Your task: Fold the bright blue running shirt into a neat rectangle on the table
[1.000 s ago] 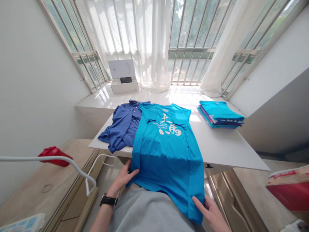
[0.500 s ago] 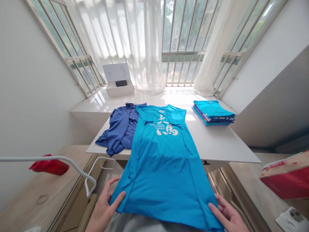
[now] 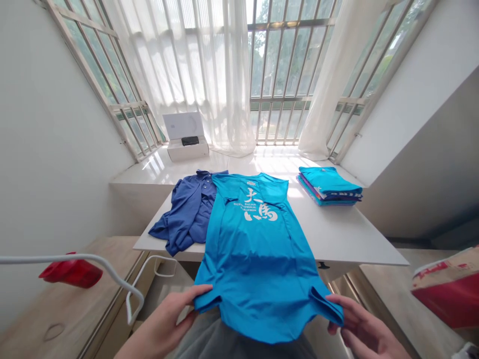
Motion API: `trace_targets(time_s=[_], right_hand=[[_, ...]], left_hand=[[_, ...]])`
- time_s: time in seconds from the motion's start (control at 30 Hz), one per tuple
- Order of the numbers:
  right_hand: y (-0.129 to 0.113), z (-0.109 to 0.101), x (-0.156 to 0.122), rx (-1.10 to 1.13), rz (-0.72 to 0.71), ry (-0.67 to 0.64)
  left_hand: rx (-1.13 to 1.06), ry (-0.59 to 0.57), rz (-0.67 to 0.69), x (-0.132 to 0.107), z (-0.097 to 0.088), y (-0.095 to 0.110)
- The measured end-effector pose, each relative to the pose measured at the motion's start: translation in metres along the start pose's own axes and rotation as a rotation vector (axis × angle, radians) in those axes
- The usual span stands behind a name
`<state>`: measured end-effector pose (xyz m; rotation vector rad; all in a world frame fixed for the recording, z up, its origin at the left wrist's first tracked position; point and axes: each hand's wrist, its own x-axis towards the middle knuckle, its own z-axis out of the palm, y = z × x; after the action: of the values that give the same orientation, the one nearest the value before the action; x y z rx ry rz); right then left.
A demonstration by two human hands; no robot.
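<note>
The left hand (image 3: 164,324) and right hand (image 3: 364,331) are closed on the hem of the blue T-shirt (image 3: 254,259), which lies on the white table (image 3: 340,244) and hangs over edge; even pull keeps it smooth

Silky, apparently synthetic blue shirt (image 3: 254,259)

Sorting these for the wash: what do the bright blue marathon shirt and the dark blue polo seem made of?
The bright blue marathon shirt looks like thin synthetic knit, probably polyester: soft sheen, limp drape. The dark blue polo shirt looks like a matte knit, perhaps cotton or a blend; the picture cannot settle it.
</note>
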<state>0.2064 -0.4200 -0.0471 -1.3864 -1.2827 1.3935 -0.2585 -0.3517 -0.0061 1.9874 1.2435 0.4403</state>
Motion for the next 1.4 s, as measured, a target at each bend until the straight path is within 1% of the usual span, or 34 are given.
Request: trace_targets(time_s=[0.1, 0.13, 0.2, 0.23, 0.27, 0.3, 0.33, 0.37, 0.43, 0.47, 0.5, 0.57, 0.67, 0.77, 0.83, 0.9, 0.97, 1.03, 1.13, 1.2, 1.27, 1.33, 1.4], right_hand=[[-0.017, -0.008, 0.039, -0.105, -0.01, 0.079], [-0.025, -0.013, 0.054, -0.149, -0.031, 0.1], [-0.042, -0.023, 0.089, -0.232, -0.1, 0.118], [-0.051, -0.028, 0.108, -0.264, -0.167, 0.171], [-0.059, -0.033, 0.129, -0.308, -0.224, 0.215], [-0.065, -0.038, 0.151, -0.356, -0.272, 0.228], [-0.07, -0.043, 0.173, -0.405, -0.302, 0.227], [-0.072, -0.047, 0.194, -0.455, -0.302, 0.227], [-0.07, -0.054, 0.23, -0.533, -0.272, 0.187], [-0.066, -0.057, 0.245, -0.579, -0.257, 0.187], [-0.06, -0.06, 0.257, -0.632, -0.239, 0.216], [-0.048, -0.066, 0.273, -0.686, -0.22, 0.24], [-0.037, -0.073, 0.281, -0.653, -0.188, 0.215], [-0.042, -0.077, 0.28, -0.625, -0.203, 0.134], [-0.048, -0.079, 0.281, -0.645, -0.217, 0.058], [-0.054, -0.081, 0.284, -0.672, -0.208, -0.01], [-0.057, -0.084, 0.288, -0.686, -0.198, -0.062], [-0.057, -0.086, 0.293, -0.693, -0.197, -0.074], [-0.054, -0.088, 0.298, -0.688, -0.213, -0.041], [-0.052, -0.089, 0.3, -0.673, -0.22, -0.025], [-0.051, -0.091, 0.303, -0.637, -0.209, -0.038], [-0.051, -0.094, 0.308, -0.572, -0.148, -0.086], [-0.052, -0.097, 0.315, -0.503, -0.047, -0.148]], left_hand=[[0.057, 0.032, 0.065, 0.045, -0.012, 0.017], [0.05, 0.079, 0.109, 0.063, -0.017, 0.023], [0.031, 0.255, 0.178, 0.105, -0.03, 0.03], [0.028, 0.352, 0.183, 0.127, -0.036, 0.031], [0.033, 0.408, 0.173, 0.151, -0.042, 0.029], [0.046, 0.443, 0.15, 0.175, -0.047, 0.024], [0.071, 0.446, 0.106, 0.198, -0.052, 0.017], [0.116, 0.431, 0.044, 0.218, -0.055, 0.008], [0.237, 0.332, -0.072, 0.251, -0.059, -0.013], [0.275, 0.293, -0.112, 0.262, -0.06, -0.023], [0.297, 0.263, -0.139, 0.27, -0.061, -0.031], [0.321, 0.229, -0.171, 0.278, -0.062, -0.045], [0.307, 0.183, -0.18, 0.282, -0.068, -0.051], [0.3, 0.082, -0.143, 0.285, -0.074, -0.046], [0.348, -0.006, -0.131, 0.291, -0.076, -0.04], [0.4, -0.083, -0.138, 0.3, -0.076, -0.037], [0.415, -0.139, -0.145, 0.312, -0.077, -0.038], [0.388, -0.188, -0.152, 0.325, -0.08, -0.042], [0.305, -0.286, -0.151, 0.34, -0.09, -0.052], [0.261, -0.349, -0.122, 0.346, -0.097, -0.056], [0.237, -0.391, -0.09, 0.348, -0.102, -0.058], [0.215, -0.408, -0.058, 0.347, -0.105, -0.059], [0.18, -0.404, -0.027, 0.345, -0.106, -0.061]])
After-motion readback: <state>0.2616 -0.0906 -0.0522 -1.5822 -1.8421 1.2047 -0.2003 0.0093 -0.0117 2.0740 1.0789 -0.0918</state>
